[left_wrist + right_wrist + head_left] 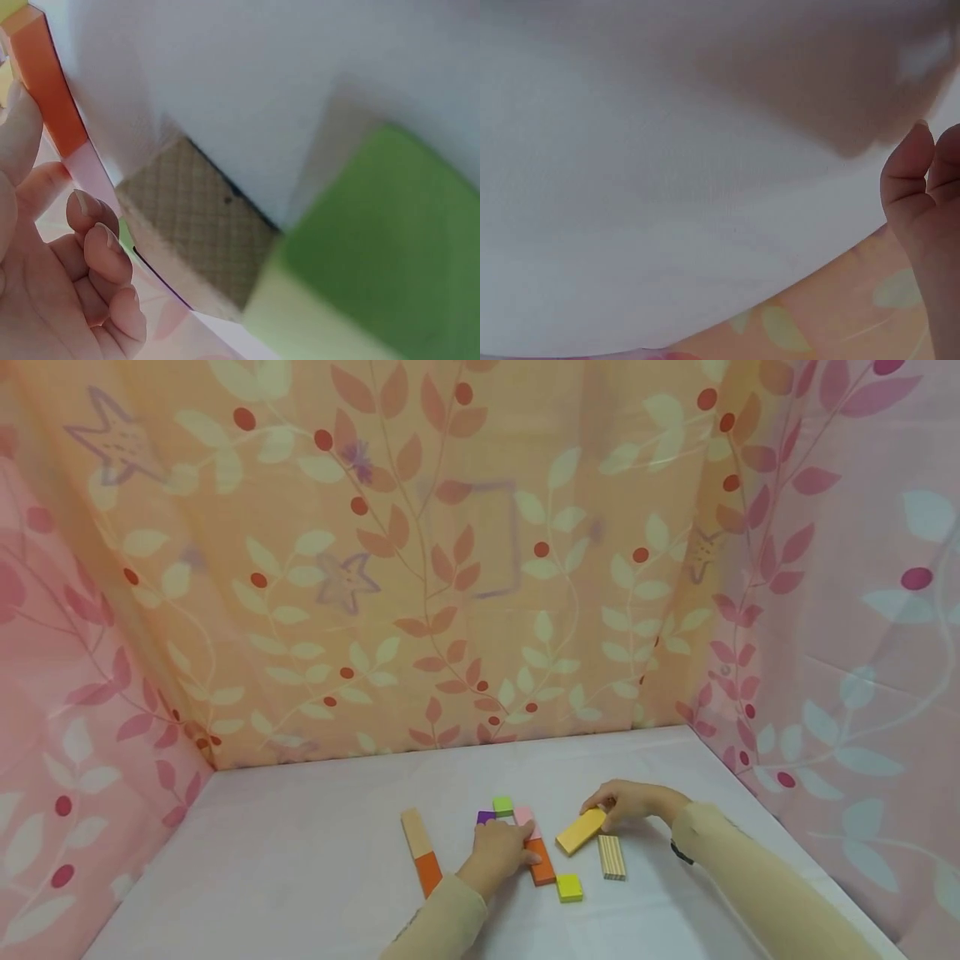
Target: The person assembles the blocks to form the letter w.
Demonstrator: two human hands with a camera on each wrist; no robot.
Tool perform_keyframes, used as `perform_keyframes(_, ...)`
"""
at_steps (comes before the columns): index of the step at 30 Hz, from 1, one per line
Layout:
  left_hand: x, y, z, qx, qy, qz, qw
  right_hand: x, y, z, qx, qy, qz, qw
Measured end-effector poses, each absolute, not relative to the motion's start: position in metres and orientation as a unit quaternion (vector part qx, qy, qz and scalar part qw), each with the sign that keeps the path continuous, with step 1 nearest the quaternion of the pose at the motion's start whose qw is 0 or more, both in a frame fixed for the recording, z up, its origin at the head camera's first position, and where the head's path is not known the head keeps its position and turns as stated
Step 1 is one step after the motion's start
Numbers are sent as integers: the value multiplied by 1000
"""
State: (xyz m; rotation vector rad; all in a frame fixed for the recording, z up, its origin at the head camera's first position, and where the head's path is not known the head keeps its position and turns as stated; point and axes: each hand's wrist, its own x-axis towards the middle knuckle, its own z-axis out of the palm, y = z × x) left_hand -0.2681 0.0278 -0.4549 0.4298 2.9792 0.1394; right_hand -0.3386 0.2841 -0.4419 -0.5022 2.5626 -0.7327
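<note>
In the head view, my left hand (498, 852) reaches over a row of blocks. Its index fingertip touches the pink block (522, 815) and its thumb rests on the orange block (542, 867); the other fingers curl loosely in the left wrist view. My right hand (628, 802) pinches a yellow block (581, 832) by its far end, with the block slanting toward the row. Just below that block lies a striped wooden block (612, 858). The right wrist view shows only part of the right hand (930, 187), without the yellow block.
Green (502, 806) and purple (485, 817) blocks lie beyond my left hand. A small lime-yellow block (569, 887) sits at the row's near end. Plain wood (416, 833) and second orange (429, 872) blocks line up leftward. Close to the left wrist camera are textured (202, 225) and green (390, 240) blocks.
</note>
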Motion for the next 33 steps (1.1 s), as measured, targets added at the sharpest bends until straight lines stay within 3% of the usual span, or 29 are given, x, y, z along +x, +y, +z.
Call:
perform_keyframes(6, -269, 30, -456, 138, 987, 44, 65, -341, 284, -451, -186, 913, -298, 206)
perform_keyframes(13, -269, 28, -454, 139, 987, 42, 70, -329, 289, -455, -133, 922, -345, 115)
perform_keyframes(18, -267, 25, -453, 141, 987, 42, 69, -321, 283, -461, -108, 925, -356, 81)
perform_keyframes(33, -269, 26, -454, 151, 985, 55, 58, -330, 272, -468, -82, 916, -381, 90)
